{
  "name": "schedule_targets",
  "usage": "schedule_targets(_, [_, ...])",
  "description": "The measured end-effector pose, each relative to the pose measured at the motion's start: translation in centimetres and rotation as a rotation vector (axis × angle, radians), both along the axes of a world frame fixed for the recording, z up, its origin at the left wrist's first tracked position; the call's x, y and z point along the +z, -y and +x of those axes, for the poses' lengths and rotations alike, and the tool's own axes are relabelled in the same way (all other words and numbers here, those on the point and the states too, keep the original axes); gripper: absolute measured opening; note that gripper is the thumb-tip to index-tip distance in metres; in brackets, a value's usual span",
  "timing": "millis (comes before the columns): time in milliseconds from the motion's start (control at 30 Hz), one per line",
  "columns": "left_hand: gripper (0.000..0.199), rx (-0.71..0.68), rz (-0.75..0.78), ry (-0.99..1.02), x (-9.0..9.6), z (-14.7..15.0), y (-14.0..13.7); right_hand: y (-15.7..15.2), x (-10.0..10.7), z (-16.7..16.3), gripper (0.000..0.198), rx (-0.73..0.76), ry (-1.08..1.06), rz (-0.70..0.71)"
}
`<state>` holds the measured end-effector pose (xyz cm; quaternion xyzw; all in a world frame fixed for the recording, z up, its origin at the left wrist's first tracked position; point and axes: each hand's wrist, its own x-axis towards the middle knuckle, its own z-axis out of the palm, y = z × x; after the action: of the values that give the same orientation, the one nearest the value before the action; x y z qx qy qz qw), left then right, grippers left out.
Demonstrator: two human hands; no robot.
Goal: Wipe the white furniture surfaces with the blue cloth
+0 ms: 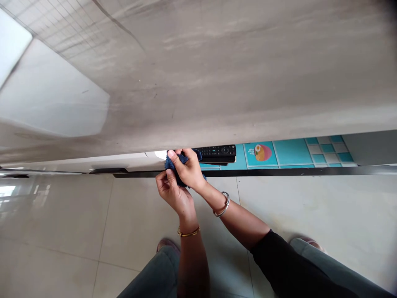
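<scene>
Left hand (174,191) of mine pinched the blue cloth (169,163) at the front edge of the open drawer (293,152); my right hand (190,169) gripped it too, beside the black remote (218,150). Gathering the cloth seemed the step; moving it called for clearing the remote.

From my head view, the grey tabletop (223,87) hides whatever lies beneath it, leaving me only a narrow opening between its edge and the black front rail (291,171). The left hand (174,192) and right hand (190,170), close together on the blue cloth (171,163), block one stretch. Just right of them, the black remote control (217,151) stands in the way. Past it, I could pass a hand down to the turquoise liner (293,152), as far as the grey side panel (372,147). Nearer me, the forearms cross the room above the floor tiles (133,223).
</scene>
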<state>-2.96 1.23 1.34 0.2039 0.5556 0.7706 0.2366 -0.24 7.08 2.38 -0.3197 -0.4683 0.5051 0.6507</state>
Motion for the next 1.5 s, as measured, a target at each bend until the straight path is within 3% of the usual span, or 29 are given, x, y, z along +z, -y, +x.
schedule_targets(300, [0.041,0.019,-0.038,0.007,-1.3,0.4,-0.7,0.6,-0.8,0.3,0.035,0.044,-0.007,0.005])
schedule_targets(533, [0.04,0.046,-0.077,0.022,-2.9,1.0,-0.8,1.2,-4.6,0.8,0.035,0.102,-0.005,-0.098])
schedule_targets(633, [0.04,0.021,-0.031,0.052,-2.0,1.4,-0.5,0.9,-3.6,1.0,0.034,0.131,-0.062,-0.102])
schedule_targets(800, [0.035,-0.028,0.087,-0.02,1.7,1.5,0.2,-0.5,1.1,0.4,0.045,0.129,-0.179,-0.066])
schedule_targets(900, [0.036,-0.037,0.102,-0.036,2.6,1.4,0.3,-0.9,2.0,0.2,0.049,0.145,-0.138,-0.086])
schedule_targets(1200, [0.034,-0.04,-0.009,-0.015,0.2,1.2,-0.4,-0.5,-1.0,-0.3,0.046,0.045,0.022,-0.074])
schedule_targets(1500, [0.037,0.038,-0.052,-0.013,-1.5,1.1,-1.1,0.0,-1.0,0.0,0.034,0.036,0.015,-0.005])
